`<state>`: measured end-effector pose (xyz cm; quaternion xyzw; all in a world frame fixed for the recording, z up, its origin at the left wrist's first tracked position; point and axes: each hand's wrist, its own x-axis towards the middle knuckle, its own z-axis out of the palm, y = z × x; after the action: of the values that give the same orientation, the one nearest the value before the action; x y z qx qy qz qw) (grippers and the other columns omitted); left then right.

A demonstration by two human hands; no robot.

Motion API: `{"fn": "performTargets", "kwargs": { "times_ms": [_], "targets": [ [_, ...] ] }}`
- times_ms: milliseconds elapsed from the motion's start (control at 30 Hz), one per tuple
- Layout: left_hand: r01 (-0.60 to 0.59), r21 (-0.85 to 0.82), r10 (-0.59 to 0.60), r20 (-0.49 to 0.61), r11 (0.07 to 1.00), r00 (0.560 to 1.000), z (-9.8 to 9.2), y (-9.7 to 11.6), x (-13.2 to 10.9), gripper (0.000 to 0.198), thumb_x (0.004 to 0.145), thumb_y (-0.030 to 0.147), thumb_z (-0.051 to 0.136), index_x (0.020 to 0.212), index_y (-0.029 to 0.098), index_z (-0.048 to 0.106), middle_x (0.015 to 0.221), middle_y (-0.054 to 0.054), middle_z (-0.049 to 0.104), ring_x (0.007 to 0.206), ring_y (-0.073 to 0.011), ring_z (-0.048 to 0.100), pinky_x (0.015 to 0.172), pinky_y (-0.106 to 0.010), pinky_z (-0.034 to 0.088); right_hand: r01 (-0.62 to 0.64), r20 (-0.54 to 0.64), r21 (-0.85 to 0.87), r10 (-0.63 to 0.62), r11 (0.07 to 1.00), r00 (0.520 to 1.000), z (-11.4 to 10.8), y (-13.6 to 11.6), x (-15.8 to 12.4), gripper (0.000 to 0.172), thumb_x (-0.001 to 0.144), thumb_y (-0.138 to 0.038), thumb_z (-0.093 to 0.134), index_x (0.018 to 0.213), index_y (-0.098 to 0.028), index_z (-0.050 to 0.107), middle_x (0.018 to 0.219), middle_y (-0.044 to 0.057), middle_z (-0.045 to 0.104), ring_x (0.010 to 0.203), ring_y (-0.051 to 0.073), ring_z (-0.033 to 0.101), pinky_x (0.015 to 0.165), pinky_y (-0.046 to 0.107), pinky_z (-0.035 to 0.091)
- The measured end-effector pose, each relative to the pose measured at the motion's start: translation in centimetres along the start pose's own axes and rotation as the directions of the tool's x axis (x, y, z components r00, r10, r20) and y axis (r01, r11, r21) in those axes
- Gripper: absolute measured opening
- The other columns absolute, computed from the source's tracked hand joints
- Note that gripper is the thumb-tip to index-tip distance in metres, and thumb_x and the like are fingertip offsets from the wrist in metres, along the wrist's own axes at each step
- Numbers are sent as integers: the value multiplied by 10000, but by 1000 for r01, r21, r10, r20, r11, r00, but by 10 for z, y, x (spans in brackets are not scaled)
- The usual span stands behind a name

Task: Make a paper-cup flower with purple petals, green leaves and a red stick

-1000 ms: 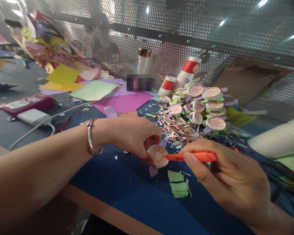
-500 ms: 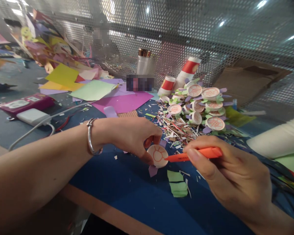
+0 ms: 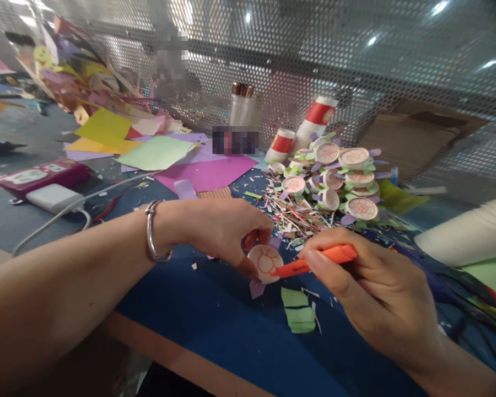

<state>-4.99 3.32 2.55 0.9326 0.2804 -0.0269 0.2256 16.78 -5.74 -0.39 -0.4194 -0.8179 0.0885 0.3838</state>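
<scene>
- The left hand [image 3: 227,229] is clamped on a round white paper-cup base [image 3: 261,255], thumb and fingers pinching its left edge; a silver bangle [image 3: 150,234] circles the wrist behind it.
- The paper-cup base is just ahead of the left hand's thumb tip, its face turned up and marked with an orange loop and short lines running outward; a purple paper tab [image 3: 257,289] sticks out on the near side.
- The right hand [image 3: 380,292] has thumb and fingers together around an orange marker [image 3: 314,262], which slants down leftward from the grip, its tip at the lower part of the drawing.
- Nearer the person than the marker, between the hands, light green paper pieces [image 3: 300,317] lie on the blue tabletop [image 3: 182,314].
- Beyond the right hand is a heap of shredded scraps [image 3: 289,218], and behind it a pile of finished-looking paper turtles [image 3: 361,208] with orange-patterned round faces and green and purple tabs.
- Farther past that pile lean red-banded paper cups [image 3: 320,113].
- To the right of the right hand, a white ridged stack [image 3: 467,231] lies on its side.
- Beyond the left hand spread a magenta sheet [image 3: 215,173] and a pale green sheet [image 3: 159,153].
- Left of the left hand, past the forearm, sit a white adapter [image 3: 52,197] and its cable [image 3: 107,187].
</scene>
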Motion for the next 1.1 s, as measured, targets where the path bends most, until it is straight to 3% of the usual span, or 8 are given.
{"fn": "performTargets", "kwargs": {
  "times_ms": [200,333,800,1100],
  "targets": [
    [9,-15,-9,15,1000,1000,0,0,1,380,730,431,773,1034,224,677,889,14,708,709,-146,599,575,-248,371,-63,1,109,63,992,998,2,3,2,161,969,-184,561,845,-249,639,716,-61,578,605,83,534,585,231,435],
    [5,-7,-5,2,1000,1000,0,1,1,347,728,420,762,998,222,671,877,16,697,704,-138,596,560,-242,358,-94,-25,142,99,985,995,5,4,2,146,977,-206,566,880,-257,662,762,-53,610,629,85,562,574,230,440],
    [-18,26,18,-16,1000,1000,0,0,2,300,732,434,743,918,216,656,856,8,700,684,-141,588,543,-245,344,-120,37,238,114,964,993,8,2,3,171,990,-204,553,878,-246,676,728,-48,608,609,85,565,578,219,450],
    [-35,10,35,-19,999,999,1,-2,2,327,717,400,746,984,223,685,862,22,707,695,-139,599,570,-248,368,-183,-27,269,197,946,980,13,9,3,159,991,-254,572,868,-220,666,742,-33,642,604,93,582,551,219,473]
  ]
}}
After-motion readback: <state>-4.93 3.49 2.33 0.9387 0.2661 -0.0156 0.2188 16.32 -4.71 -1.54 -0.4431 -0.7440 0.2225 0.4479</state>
